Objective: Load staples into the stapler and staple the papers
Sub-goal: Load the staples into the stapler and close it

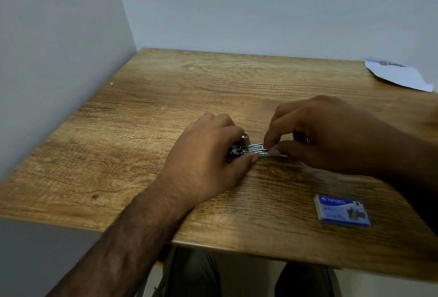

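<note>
Head view of the wood-grain table (142, 135). The small metal stapler (239, 149) lay near the table's middle, opened, with its bright magazine channel (257, 147) exposed and pointing toward the right. The left hand (208, 152) gripped the stapler's body, fingers curled over the far side and thumb pressed against the near side, hiding most of the body. The right hand (331, 135) pinched a thin silvery strip (276, 154) between thumb and forefinger at the open end of the channel (whether this was a row of staples or part of the magazine could not be told); its remaining fingers were curled behind. A blue box of staples (342, 210) lay flat near the table's front right edge, well apart from both hands. The white papers (400, 75) lay at the far right corner of the table. A pale wall (237, 7) bounded the table at its far and left sides.
</note>
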The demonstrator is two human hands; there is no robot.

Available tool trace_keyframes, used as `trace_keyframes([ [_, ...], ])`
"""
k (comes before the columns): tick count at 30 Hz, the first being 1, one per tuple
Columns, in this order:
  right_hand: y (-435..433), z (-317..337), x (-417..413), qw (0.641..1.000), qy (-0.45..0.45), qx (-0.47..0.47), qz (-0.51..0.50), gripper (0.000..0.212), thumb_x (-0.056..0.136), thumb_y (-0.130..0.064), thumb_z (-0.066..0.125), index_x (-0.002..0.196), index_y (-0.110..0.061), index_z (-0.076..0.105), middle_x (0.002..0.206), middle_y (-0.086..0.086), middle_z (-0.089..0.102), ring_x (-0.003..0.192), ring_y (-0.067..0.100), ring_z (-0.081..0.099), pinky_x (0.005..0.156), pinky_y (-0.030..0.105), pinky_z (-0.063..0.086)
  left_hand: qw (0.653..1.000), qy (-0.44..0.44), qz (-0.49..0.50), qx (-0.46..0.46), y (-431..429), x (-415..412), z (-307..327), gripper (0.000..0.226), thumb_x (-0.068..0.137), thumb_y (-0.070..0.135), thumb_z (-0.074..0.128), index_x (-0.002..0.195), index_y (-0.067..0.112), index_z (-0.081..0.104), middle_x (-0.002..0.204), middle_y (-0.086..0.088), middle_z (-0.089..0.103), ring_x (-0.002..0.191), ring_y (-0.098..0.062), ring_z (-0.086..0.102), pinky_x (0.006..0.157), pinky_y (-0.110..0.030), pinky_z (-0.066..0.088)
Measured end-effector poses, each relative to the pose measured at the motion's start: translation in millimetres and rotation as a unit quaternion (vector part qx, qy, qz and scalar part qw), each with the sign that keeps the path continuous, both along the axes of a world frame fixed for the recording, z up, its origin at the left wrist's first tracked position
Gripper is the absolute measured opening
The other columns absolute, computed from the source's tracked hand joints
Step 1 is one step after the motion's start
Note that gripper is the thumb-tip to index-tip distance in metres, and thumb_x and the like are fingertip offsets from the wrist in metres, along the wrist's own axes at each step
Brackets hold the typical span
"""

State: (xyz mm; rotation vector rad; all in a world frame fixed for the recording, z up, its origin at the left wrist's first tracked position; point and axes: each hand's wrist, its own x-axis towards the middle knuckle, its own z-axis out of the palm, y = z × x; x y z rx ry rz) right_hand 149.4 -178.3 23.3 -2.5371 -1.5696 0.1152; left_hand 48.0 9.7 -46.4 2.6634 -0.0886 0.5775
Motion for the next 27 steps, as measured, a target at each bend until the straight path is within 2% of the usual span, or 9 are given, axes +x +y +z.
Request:
trace_keyframes([
  [5,-3.4,-2.3,-2.0,1.000,0.009,0.005,-0.006,0.015,0.086,-0.043,0.064,0.099,-0.045,0.068,0.097,-0.025,0.060,0.073,-0.009,0.055,0.064,0.022,0.044,1.000,-0.001,-0.004,-0.001,0.1,-0.1,-0.2,0.029,0.087,0.051,0.069,0.099,0.025,0.073,0.098,0.009,0.064,0.096,-0.016,0.055,0.082,-0.044,0.051],
  [10,-1.8,-3.2,-6.0,1.000,-0.014,0.000,-0.008,0.023,0.080,-0.049,0.052,0.102,-0.047,0.060,0.090,-0.028,0.057,0.073,-0.014,0.048,0.060,0.018,0.035,1.000,-0.002,-0.008,-0.004,1.3,-0.5,-0.1,0.029,0.087,0.050,0.069,0.098,0.024,0.073,0.098,0.008,0.064,0.095,-0.016,0.056,0.082,-0.045,0.051],
  [14,-1.1,-2.8,-7.1,1.000,-0.012,-0.008,-0.001,0.026,0.082,-0.048,0.052,0.107,-0.050,0.059,0.095,-0.028,0.058,0.075,-0.014,0.047,0.061,0.018,0.035,1.000,-0.001,-0.008,-0.006,1.4,-0.8,-0.1,0.031,0.087,0.052,0.068,0.101,0.025,0.073,0.100,0.009,0.064,0.097,-0.016,0.056,0.084,-0.045,0.051],
  [20,-4.0,-4.4,-5.1,1.000,-0.004,-0.010,-0.009,0.024,0.085,-0.048,0.054,0.107,-0.050,0.063,0.101,-0.027,0.059,0.081,-0.019,0.047,0.061,0.011,0.028,1.000,0.001,-0.003,-0.009,1.4,0.2,-0.8,0.030,0.087,0.052,0.068,0.099,0.025,0.073,0.097,0.009,0.064,0.097,-0.016,0.056,0.084,-0.044,0.050],
  [27,-15.5,-0.1,-9.7,0.999,0.010,-0.009,-0.042,0.032,0.081,-0.058,0.045,0.106,-0.052,0.064,0.115,-0.028,0.054,0.073,-0.011,0.051,0.064,0.022,0.044,1.000,0.000,0.001,-0.010,0.5,0.2,0.0,0.029,0.086,0.051,0.067,0.098,0.025,0.074,0.096,0.009,0.065,0.096,-0.018,0.057,0.083,-0.044,0.051],
])
